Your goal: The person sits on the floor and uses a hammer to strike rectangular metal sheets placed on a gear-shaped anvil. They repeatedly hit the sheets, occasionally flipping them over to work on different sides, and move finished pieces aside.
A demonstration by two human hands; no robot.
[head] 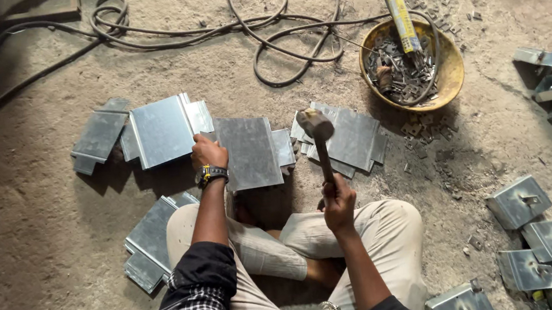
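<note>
The person sits cross-legged on the sandy floor (46,217), seen from above. The left hand (208,153) rests palm-down on the near left corner of a flat grey metal sheet (249,152), fingers closed down against its edge; a wristband with a yellow mark sits just behind it. The right hand (339,203) is clamped around the lower end of a hammer handle, and the hammer (318,137) points away from the body, its head raised just right of the sheet; whether the head touches anything below cannot be determined from this angle. The two hands are well apart, with the sheet lying between and ahead of them. Beyond the left hand lies a folded metal panel (162,130), overlapping further panels to its left. Under and beyond the hammer head lies a stack of cut sheets (356,142). Beside the left arm, near the knee, lies another pile of panels (153,244). Ahead and to the right of the right hand stands a yellow bowl (450,71) filled with small metal scraps, with a long wrapped tube leaning in it. To the right of the right hand, near the knee, are several finished metal boxes (518,202). Dark cables (279,47) loop across the floor beyond both hands.
</note>
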